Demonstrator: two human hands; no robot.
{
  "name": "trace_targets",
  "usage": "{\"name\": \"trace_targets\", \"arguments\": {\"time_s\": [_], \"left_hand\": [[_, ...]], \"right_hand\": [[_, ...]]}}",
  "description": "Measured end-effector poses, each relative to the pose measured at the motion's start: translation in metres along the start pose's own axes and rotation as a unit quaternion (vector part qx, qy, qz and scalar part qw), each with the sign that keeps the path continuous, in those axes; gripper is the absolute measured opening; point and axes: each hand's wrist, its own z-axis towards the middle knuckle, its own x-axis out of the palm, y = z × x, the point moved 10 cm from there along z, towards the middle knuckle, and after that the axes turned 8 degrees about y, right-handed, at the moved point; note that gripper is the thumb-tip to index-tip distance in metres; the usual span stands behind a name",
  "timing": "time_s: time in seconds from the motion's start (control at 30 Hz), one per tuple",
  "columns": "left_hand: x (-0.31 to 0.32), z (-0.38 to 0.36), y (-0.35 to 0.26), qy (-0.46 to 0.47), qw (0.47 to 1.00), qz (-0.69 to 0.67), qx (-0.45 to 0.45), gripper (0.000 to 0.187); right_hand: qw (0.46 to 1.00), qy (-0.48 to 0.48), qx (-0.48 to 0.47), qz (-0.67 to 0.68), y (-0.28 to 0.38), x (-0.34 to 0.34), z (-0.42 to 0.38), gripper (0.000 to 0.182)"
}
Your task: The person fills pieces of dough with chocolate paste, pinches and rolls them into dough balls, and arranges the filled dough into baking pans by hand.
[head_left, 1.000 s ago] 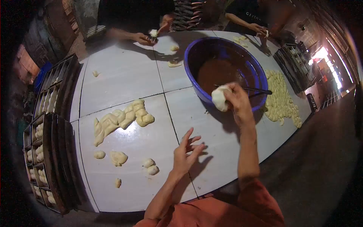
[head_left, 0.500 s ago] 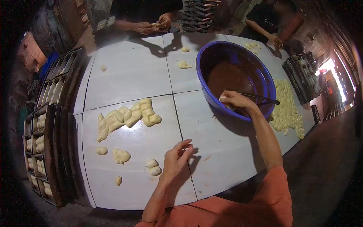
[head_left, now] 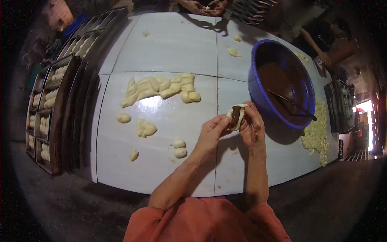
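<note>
Between my left hand and my right hand is a flattened piece of dough with brown filling on it. The fingers of both hands pinch its edges, above the white tiled table. Brown smears show on my right hand and wrist. Just beyond, to the right, stands a blue basin of brown filling, with a dark-handled utensil resting across its rim. Left of my hands lie two smooth dough balls, a flat dough lump and a long row of dough pieces.
Metal trays holding shaped dough are stacked along the table's left side. Many small dough pieces cover the right edge, near more dark trays. Across the table, another person's hands hold dough; a second person is at the far right.
My right hand has come back from the basin to meet my left, and both now hold the filled dough. The utensil has been let go in the basin. The camera view has shifted.
</note>
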Motion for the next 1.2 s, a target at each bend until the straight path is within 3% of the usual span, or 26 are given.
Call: {"name": "trace_targets", "arguments": {"time_s": [0.03,0.13,0.2,0.27,0.3,0.33,0.43,0.6,0.67,0.83,0.93,1.0,1.1,1.17,1.2], "left_hand": [[-0.023,-0.008,-0.002,-0.05,0.999,0.013,0.01,0.033],[-0.071,-0.035,-0.017,-0.133,0.991,0.036,0.004,0.029],[-0.086,-0.048,-0.022,-0.177,0.983,0.042,0.003,0.029],[-0.093,-0.054,-0.023,-0.176,0.983,-0.019,0.055,0.033],[-0.093,-0.058,-0.034,-0.172,0.982,0.051,0.057,0.034],[-0.096,-0.062,-0.034,-0.175,0.981,0.052,0.058,0.034],[-0.102,-0.071,-0.052,-0.22,0.957,0.152,0.11,0.033],[-0.097,-0.06,-0.055,-0.136,0.984,0.078,0.082,0.035],[-0.093,-0.06,-0.061,-0.125,0.989,0.075,0.002,0.036],[-0.109,-0.061,-0.063,-0.123,0.986,0.102,-0.047,0.037],[-0.097,-0.067,-0.069,-0.119,0.987,0.096,-0.047,0.036],[-0.081,-0.069,-0.08,-0.104,0.985,0.139,0.013,0.03],[-0.082,-0.069,-0.081,-0.088,0.987,0.134,-0.005,0.031],[-0.081,-0.066,-0.074,-0.07,0.99,0.125,-0.011,0.026],[-0.082,-0.066,-0.072,-0.072,0.989,0.125,-0.011,0.026]], "right_hand": [[0.998,0.062,-0.002,-0.017,-0.009,0.008,-0.004,0.027],[0.993,0.044,0.035,-0.108,-0.04,0.018,-0.01,0.03],[0.983,0.07,-0.003,-0.17,-0.055,0.047,-0.019,0.038],[0.936,0.061,-0.082,-0.336,-0.057,0.069,-0.025,0.05],[0.878,0.062,-0.119,-0.46,-0.053,0.085,-0.028,0.047],[0.879,0.065,-0.117,-0.458,-0.061,0.086,-0.028,0.047],[0.823,0.025,-0.194,-0.533,-0.062,0.094,-0.032,0.019],[0.88,0.03,-0.144,-0.452,-0.071,0.088,-0.022,0.012],[0.94,0.004,0.022,-0.34,-0.088,0.082,-0.02,0.016],[0.954,0.105,0.028,-0.279,-0.093,0.085,-0.026,0.027],[0.879,0.168,-0.083,-0.439,-0.076,0.102,-0.028,0.032],[0.883,0.161,-0.118,-0.424,-0.064,0.103,-0.026,0.024],[0.867,0.186,-0.177,-0.427,-0.056,0.111,-0.028,0.024],[0.832,0.092,-0.265,-0.478,-0.043,0.105,-0.034,0.022],[0.833,0.093,-0.264,-0.477,-0.049,0.107,-0.035,0.022]]}}
